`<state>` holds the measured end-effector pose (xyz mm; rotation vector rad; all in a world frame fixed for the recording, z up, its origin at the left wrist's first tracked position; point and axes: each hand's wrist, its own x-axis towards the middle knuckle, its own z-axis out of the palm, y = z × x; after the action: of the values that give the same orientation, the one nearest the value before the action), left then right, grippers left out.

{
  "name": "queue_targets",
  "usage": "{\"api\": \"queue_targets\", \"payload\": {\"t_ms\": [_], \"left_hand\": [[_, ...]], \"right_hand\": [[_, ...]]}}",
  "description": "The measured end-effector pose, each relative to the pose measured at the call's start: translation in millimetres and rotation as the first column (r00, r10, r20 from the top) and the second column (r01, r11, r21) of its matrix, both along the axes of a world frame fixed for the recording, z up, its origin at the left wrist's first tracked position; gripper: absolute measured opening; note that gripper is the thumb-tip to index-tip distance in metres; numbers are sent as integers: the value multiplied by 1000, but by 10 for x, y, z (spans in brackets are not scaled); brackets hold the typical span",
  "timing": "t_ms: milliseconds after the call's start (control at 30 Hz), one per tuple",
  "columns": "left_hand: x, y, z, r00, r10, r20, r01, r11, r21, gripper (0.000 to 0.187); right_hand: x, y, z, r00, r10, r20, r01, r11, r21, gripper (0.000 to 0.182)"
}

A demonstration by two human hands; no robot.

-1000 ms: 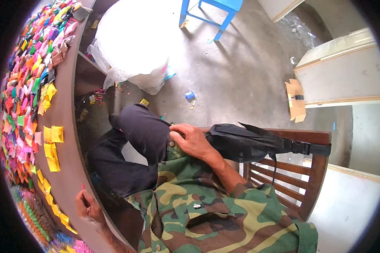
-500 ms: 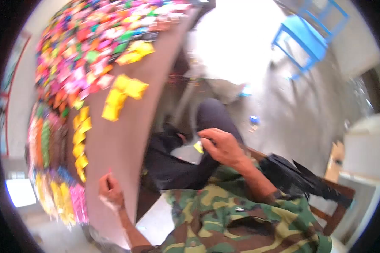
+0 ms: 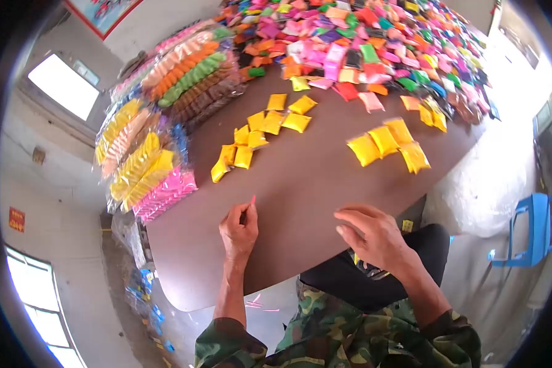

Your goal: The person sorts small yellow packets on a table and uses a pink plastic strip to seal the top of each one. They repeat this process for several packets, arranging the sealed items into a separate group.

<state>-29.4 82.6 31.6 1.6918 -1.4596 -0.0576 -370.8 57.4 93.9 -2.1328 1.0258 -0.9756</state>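
Note:
My left hand (image 3: 240,230) is over the near part of the brown table, thumb and finger pinched. A small pink strip (image 3: 253,200) sticks up from the pinch; its kind is too small to make out. My right hand (image 3: 374,236) is near the table's front edge, fingers curved and apart from the thumb, with nothing seen in it. Beyond the left hand lie several yellow packets (image 3: 257,121) in a loose double row. Further right, beyond my right hand, is a smaller group of yellow packets (image 3: 384,140).
A large heap of multicoloured packets (image 3: 349,55) covers the far side of the brown table (image 3: 300,202). Clear bags of sorted packets (image 3: 144,165) are stacked at the left edge. A blue plastic chair (image 3: 527,230) and a translucent plastic bag (image 3: 487,190) are at the right.
The view has swung left toward the table and is sharper. My right hand has moved from above my leg to the table's edge. My left hand keeps its pinch.

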Motion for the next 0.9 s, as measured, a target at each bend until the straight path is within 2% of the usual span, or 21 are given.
{"api": "queue_targets", "payload": {"t_ms": [233, 267, 333, 433, 533, 633, 700, 767, 900], "left_hand": [[80, -46, -22, 985, 86, -146, -94, 994, -48, 20], [141, -26, -39, 947, 102, -304, -107, 994, -2, 21], [230, -22, -55, 795, 133, -592, -106, 991, 80, 22], [191, -35, 148, 605, 182, -775, -167, 981, 100, 24], [215, -46, 166, 536, 146, -831, -186, 981, 53, 25], [220, -53, 138, 499, 182, -847, -209, 974, 86, 25], [220, -48, 147, 468, 167, -868, -202, 976, 79, 26], [226, -34, 135, 461, 154, -874, -202, 977, 66, 26], [242, -55, 89, 459, 132, -879, -207, 978, 39, 26]], "right_hand": [[1100, -626, -232, 965, 164, -205, -199, 965, -168, 32], [1240, -690, -245, 960, 168, -222, -214, 956, -203, 33], [1523, -899, -199, 951, 168, -259, -240, 930, -279, 36], [1996, -1198, -105, 924, 175, -341, -299, 885, -357, 39], [2477, -1360, -174, 901, 153, -406, -335, 840, -427, 45], [2925, -1418, -425, 917, 89, -388, -286, 827, -484, 52], [3048, -1454, -461, 893, 119, -434, -316, 852, -417, 58], [3069, -1523, -608, 882, 133, -452, -338, 846, -411, 58], [2591, -1390, -480, 832, 235, -502, -462, 795, -394, 47]]}}
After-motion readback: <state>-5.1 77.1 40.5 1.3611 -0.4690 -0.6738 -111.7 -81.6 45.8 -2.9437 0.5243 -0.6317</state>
